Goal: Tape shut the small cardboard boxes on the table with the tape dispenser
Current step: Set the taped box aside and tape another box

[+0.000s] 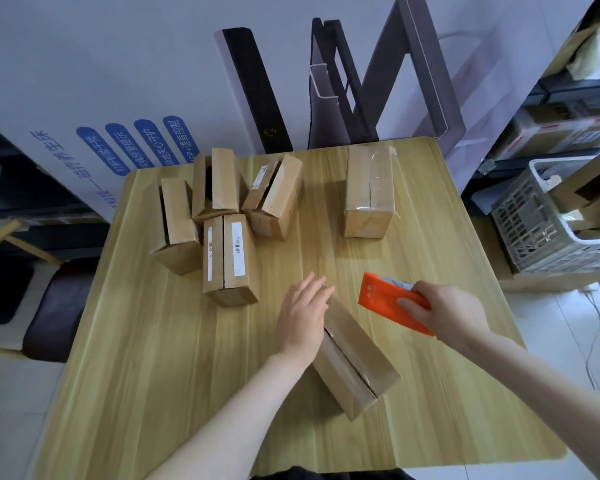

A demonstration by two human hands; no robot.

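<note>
The left hand (303,318) lies at the far end of the nearest cardboard box (355,362). Its fingers (314,289) are straight and close together, they point away from the person and hold nothing. The palm seems to rest on the top edge of this box, but I cannot tell the contact for sure. The box lies diagonally on the wooden surface (153,341), with the seam of its 2 top flaps facing up. The right hand (445,315) grips the orange tape dispenser (387,301): the thumb presses on the orange side and the other fingers are curled around the back of it. The dispenser is held tilted, just beside the far right of the nearest box and not touching it. At the far left of the surface stands a group of 4 boxes (229,258), close together. At the far right 1 more box (369,194) stands alone with shiny clear tape on top. A grey basket (534,237) is to the right of the surface.
</note>
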